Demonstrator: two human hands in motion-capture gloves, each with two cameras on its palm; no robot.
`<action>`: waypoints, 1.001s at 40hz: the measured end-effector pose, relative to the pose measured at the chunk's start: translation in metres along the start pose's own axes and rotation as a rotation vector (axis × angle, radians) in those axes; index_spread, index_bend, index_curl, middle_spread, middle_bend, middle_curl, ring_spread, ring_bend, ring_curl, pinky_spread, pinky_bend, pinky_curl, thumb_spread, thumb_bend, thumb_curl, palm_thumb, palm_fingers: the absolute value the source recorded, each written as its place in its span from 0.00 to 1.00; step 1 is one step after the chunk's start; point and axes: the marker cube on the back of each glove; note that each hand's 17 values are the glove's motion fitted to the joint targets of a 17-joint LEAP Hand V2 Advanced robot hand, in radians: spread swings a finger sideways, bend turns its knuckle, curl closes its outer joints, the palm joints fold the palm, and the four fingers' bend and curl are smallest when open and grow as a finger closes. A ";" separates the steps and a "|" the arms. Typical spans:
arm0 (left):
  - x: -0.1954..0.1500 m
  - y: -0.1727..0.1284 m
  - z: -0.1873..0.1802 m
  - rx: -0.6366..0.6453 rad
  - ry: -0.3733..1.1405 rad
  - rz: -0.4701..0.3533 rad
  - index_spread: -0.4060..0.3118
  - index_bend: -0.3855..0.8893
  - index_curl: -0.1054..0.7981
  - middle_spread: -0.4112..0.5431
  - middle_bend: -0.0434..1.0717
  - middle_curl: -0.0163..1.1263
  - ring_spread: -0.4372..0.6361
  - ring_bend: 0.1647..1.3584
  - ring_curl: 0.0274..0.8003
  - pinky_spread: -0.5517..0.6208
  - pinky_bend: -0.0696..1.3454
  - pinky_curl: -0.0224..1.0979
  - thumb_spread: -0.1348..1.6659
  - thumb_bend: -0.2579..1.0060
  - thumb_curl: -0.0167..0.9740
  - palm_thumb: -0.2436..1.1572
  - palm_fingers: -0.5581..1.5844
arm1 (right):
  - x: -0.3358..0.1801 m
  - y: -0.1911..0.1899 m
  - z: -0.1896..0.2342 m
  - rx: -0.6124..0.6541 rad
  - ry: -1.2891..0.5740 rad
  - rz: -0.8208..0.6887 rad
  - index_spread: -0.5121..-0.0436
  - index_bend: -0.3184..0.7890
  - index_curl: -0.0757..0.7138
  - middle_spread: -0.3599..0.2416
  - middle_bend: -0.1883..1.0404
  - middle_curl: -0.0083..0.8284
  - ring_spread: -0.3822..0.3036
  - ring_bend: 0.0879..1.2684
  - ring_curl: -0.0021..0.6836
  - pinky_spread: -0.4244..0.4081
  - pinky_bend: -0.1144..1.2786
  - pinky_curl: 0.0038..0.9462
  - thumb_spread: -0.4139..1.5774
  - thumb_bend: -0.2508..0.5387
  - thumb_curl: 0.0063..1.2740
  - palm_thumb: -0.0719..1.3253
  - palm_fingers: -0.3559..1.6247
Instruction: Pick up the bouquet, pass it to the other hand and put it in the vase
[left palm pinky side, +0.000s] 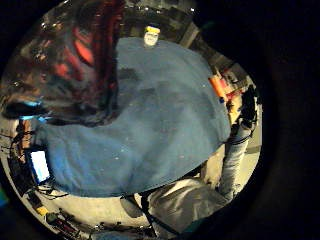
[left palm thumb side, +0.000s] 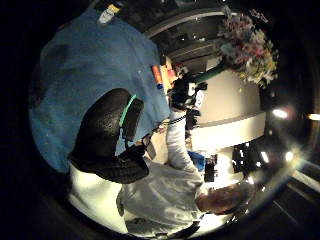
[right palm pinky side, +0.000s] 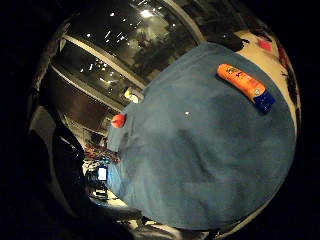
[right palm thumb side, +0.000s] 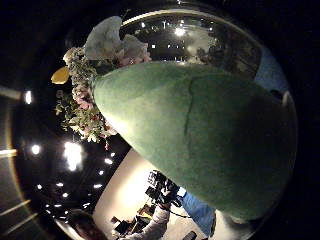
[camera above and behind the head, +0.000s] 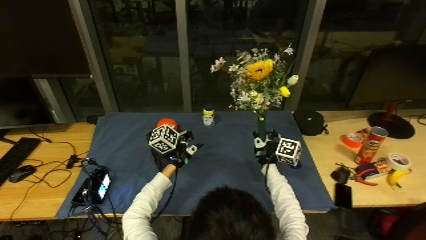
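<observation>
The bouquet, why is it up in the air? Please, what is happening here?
A person at a table covered with a blue cloth holds the bouquet upright by its green stem wrap, gripped in the right hand. The left hand is near a red, clear vase at the far side of the cloth; whether it grips the vase is unclear. The flowers are not yet in the vase.

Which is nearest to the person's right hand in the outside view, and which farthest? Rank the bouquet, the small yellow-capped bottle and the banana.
1. bouquet: held upright in the right hand, its stem in the grip.
2. yellow-capped bottle: on the blue cloth, beyond and left of the hand.
3. banana: on the wooden table's far right side.
</observation>
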 end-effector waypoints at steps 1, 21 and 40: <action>0.002 -0.003 0.000 -0.004 0.021 -0.006 0.55 0.43 0.46 0.50 0.24 0.34 0.54 0.34 0.30 0.64 0.28 0.29 0.69 0.19 0.33 0.42 0.46 | 0.001 0.002 0.002 0.000 0.021 0.042 0.66 0.77 0.77 0.36 0.88 0.78 0.30 0.81 0.83 0.24 0.64 0.52 0.69 0.33 0.33 0.75 0.88; 0.115 -0.026 0.009 0.014 0.211 0.112 0.58 0.40 0.48 0.53 0.19 0.34 0.56 0.30 0.33 0.66 0.24 0.31 0.68 0.17 0.32 0.41 0.45 | -0.041 0.040 0.083 -0.072 -0.096 0.086 0.65 0.73 0.81 0.37 0.89 0.78 0.30 0.82 0.83 0.24 0.64 0.53 0.62 0.29 0.43 0.76 0.87; 0.199 -0.030 0.022 0.139 0.706 0.171 0.59 0.39 0.43 0.49 0.22 0.33 0.49 0.31 0.32 0.59 0.26 0.30 0.62 0.19 0.34 0.41 0.52 | -0.079 0.071 0.139 -0.043 -0.294 -0.307 0.64 0.71 0.85 0.37 0.89 0.78 0.30 0.82 0.83 0.24 0.64 0.53 0.60 0.29 0.49 0.76 0.87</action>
